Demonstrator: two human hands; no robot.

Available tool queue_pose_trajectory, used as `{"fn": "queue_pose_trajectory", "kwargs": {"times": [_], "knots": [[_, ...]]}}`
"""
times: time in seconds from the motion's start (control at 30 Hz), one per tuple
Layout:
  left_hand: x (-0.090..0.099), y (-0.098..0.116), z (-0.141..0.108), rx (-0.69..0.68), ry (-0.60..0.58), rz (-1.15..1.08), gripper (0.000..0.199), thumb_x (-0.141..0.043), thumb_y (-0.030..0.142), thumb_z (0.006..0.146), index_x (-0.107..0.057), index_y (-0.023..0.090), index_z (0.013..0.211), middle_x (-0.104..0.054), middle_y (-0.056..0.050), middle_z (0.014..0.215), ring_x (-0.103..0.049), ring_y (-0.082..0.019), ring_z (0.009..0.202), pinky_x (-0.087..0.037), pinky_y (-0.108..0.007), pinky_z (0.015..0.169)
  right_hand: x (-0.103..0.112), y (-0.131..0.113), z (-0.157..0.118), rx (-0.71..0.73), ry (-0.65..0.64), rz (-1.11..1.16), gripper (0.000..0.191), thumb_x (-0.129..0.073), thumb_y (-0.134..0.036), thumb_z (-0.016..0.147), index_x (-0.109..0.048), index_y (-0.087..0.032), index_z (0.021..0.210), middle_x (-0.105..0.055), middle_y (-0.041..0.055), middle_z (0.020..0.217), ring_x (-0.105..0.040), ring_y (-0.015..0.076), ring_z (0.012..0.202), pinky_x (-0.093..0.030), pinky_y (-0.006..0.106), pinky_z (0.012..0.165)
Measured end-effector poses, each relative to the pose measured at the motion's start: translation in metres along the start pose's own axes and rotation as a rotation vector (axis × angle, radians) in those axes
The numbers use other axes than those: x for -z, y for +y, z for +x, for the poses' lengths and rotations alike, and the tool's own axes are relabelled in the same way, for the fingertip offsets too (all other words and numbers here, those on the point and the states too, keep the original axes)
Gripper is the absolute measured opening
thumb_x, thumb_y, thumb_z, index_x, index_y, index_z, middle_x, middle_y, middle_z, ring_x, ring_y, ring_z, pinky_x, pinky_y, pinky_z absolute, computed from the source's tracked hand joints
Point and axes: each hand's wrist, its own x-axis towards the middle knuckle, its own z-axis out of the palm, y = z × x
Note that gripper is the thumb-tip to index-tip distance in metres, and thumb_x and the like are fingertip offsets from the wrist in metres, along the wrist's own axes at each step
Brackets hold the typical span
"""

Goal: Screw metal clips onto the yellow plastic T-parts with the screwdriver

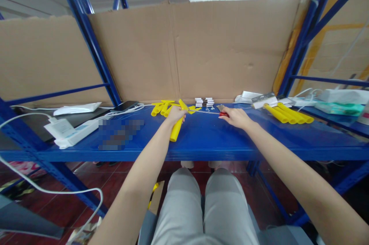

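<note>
My left hand [176, 115] is closed around a yellow tube [175, 133], which stands out above and below the fingers. In my right hand [235, 117] is a screwdriver [223, 114] with a red handle. Its long thin metal shaft points left, and its tip reaches the tube beside my left fingers; whether it touches cannot be made out. Behind my left hand lie several more yellow tubes [157, 109] and small yellow pieces [195, 109]. A stack of small white and dark parts [204, 102] sits between my hands, farther back, with tiny bits in front.
The blue shelf [213, 137] is backed by a cardboard wall [219, 45]. On the right lie yellow tubes [284, 115] and white boxes [263, 100]. At left are a power strip [76, 133], cables and a dark phone-like slab [127, 105]. Blue posts [92, 45] rise at the sides.
</note>
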Motion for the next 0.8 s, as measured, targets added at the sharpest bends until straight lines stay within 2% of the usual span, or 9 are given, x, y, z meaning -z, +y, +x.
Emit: {"fn": "queue_pose_trajectory", "kwargs": {"times": [0.2,0.33,0.57,0.7,0.8], "knots": [[-0.0008,0.0002,-0.0008,-0.024,0.019,0.010,0.032,-0.056,0.010,0.075,-0.046,0.016,0.045,-0.045,0.003,0.034,-0.043,-0.007,0.031,-0.037,-0.018,0.041,0.0003,-0.0005,-0.0004,0.007,-0.014,0.073,0.020,-0.053,-0.035,0.090,-0.055,-0.019,0.102,-0.071,0.0088,0.093,-0.067,0.0227,0.081,-0.039,0.027,0.062],[-0.0005,0.0011,-0.0027,-0.025,0.000,0.012,0.031,-0.055,0.010,0.075,-0.047,0.016,0.046,-0.045,0.003,0.035,-0.043,-0.007,0.031,-0.036,-0.018,0.040,0.0009,0.0013,0.0002,-0.009,-0.007,0.013,0.017,-0.050,-0.028,0.091,-0.056,-0.018,0.103,-0.071,0.0094,0.095,-0.066,0.0225,0.081,-0.037,0.027,0.060],[0.0001,0.0024,-0.0024,0.000,0.014,0.026,0.029,-0.053,0.012,0.077,-0.048,0.016,0.048,-0.046,0.003,0.036,-0.044,-0.009,0.033,-0.040,-0.020,0.043,0.0024,-0.0001,-0.0005,0.002,0.027,-0.032,0.028,-0.042,-0.038,0.095,-0.060,-0.019,0.106,-0.070,0.0114,0.105,-0.065,0.0248,0.093,-0.040,0.029,0.064],[0.0004,0.0048,-0.0053,0.007,0.010,0.016,0.030,-0.054,0.011,0.076,-0.047,0.017,0.048,-0.045,0.004,0.036,-0.043,-0.008,0.032,-0.039,-0.019,0.042,0.0027,-0.0014,-0.0004,0.017,0.000,0.032,0.024,-0.047,-0.041,0.093,-0.059,-0.020,0.099,-0.071,0.0094,0.101,-0.066,0.0241,0.089,-0.040,0.028,0.064],[0.0003,0.0060,-0.0073,0.000,0.008,0.009,0.029,-0.055,0.011,0.075,-0.046,0.017,0.048,-0.045,0.003,0.036,-0.044,-0.008,0.033,-0.040,-0.020,0.043,0.0017,-0.0005,0.0003,-0.004,0.016,0.048,0.018,-0.054,-0.036,0.089,-0.057,-0.021,0.099,-0.071,0.0076,0.096,-0.066,0.0229,0.083,-0.038,0.028,0.061]]}}
